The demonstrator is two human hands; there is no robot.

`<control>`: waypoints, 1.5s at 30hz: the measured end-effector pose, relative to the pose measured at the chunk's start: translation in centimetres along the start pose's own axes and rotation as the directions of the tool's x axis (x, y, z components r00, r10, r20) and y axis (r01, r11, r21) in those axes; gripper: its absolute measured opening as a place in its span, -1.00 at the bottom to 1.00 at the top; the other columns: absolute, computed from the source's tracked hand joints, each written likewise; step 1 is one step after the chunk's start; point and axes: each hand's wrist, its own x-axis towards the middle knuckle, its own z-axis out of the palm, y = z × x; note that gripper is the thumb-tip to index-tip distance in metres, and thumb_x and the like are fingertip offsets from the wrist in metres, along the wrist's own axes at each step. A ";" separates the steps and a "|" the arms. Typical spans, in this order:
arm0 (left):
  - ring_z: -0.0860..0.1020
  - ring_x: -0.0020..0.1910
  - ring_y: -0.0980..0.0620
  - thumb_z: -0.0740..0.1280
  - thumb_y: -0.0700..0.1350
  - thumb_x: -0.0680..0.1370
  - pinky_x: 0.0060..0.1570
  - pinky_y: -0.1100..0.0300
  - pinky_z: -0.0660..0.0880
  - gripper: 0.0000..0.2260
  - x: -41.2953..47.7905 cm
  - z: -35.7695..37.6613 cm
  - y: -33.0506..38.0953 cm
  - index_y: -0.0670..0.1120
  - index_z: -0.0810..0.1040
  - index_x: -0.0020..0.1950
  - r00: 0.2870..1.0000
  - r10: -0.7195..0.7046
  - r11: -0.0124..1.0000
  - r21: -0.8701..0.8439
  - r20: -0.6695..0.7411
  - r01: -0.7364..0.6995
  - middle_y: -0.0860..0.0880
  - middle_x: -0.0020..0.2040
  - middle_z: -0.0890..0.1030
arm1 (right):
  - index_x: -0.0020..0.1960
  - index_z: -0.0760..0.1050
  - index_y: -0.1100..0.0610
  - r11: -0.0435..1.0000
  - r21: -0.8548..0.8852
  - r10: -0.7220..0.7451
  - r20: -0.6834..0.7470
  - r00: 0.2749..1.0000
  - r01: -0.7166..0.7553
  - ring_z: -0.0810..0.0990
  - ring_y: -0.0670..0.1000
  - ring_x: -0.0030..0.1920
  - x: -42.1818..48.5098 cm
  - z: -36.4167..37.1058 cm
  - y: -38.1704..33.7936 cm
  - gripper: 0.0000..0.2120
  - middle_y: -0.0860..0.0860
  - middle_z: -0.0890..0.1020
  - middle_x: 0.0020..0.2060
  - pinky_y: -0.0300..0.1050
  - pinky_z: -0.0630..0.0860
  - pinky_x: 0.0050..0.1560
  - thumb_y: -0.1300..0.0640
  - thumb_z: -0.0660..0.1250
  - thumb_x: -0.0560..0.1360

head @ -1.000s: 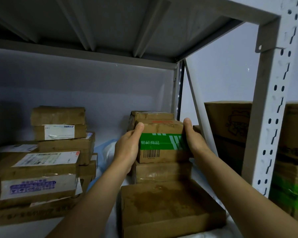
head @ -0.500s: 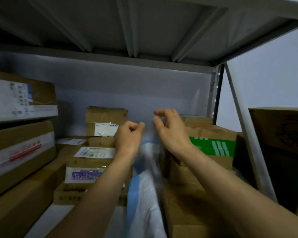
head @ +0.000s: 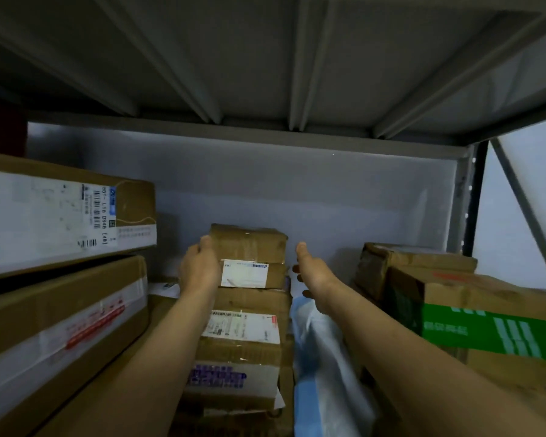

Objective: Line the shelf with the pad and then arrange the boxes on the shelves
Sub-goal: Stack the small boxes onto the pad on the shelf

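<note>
Both hands are up at the middle stack on the shelf (head: pixel 300 197). Left hand (head: pixel 199 269) is against the left side of the top small box (head: pixel 249 244) and the white-labelled box (head: pixel 249 275) under it, thumb up along the front-left edge. Its fingers are hidden behind the hand, so I can't tell if it actually grips. Right hand (head: pixel 316 279) is spread, thumb up, palm facing the stack's right side with fingers loosely bent, holding nothing. It sits just beside the boxes and no contact is visible. The stack carries on below: a barcode-labelled box (head: pixel 241 331), then a purple-printed box (head: pixel 230 378). Pad (head: pixel 323 351) is blue and white and crumpled, not flat. It is bunched in the gap between the middle stack and the right-hand boxes, under the right forearm. On the right is a green-banded box (head: pixel 489 323), with a worn brown box (head: pixel 404 263) behind it. On the left, two big cartons are stacked: the upper carton (head: pixel 67 216) has a large white label, the lower carton (head: pixel 60 316) has clear tape and red print. The ribbed underside of the upper shelf (head: pixel 265 58) fills the top of the view. The frame is dim and slightly blurred.
</note>
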 end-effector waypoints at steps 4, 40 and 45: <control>0.56 0.07 -0.16 0.00 0.18 0.61 0.18 -0.12 0.47 -0.54 0.4 0.4 -0.3 -0.11 0.48 0.19 0.994 -0.037 0.999 -0.028 0.102 0.040 -0.18 0.10 0.59 | 0.28 0.41 0.11 0.998 0.069 -0.016 0.072 0.997 0.011 0.45 0.06 0.21 0.6 0.6 0.0 -0.48 0.06 0.52 0.15 -0.10 0.30 0.24 -0.18 -0.13 0.63; 0.68 -0.15 -0.15 0.34 0.09 0.42 -0.06 -0.07 0.62 -0.62 -7.3 -7.5 -3.2 -0.13 0.49 0.12 0.973 -0.185 0.963 -0.172 0.139 0.208 -0.15 0.01 0.66 | -0.20 0.46 0.07 0.860 0.485 0.133 0.093 0.987 -0.162 0.52 0.07 -0.27 -9.1 1.3 0.2 -0.55 0.09 0.58 -0.30 -0.07 0.37 -0.30 -0.31 0.12 0.46; 0.67 -0.18 -0.13 0.29 0.02 0.54 -0.04 0.01 0.61 -0.79 -7.9 -7.6 -4.5 -0.12 0.50 -0.13 0.971 -0.192 0.980 -0.021 0.145 0.197 -0.15 -0.11 0.67 | -0.18 0.46 0.08 0.827 0.516 0.219 0.072 0.973 -0.224 0.50 0.11 -0.22 -10.3 2.3 1.0 -0.52 0.12 0.58 -0.26 -0.01 0.36 -0.13 -0.35 0.13 0.42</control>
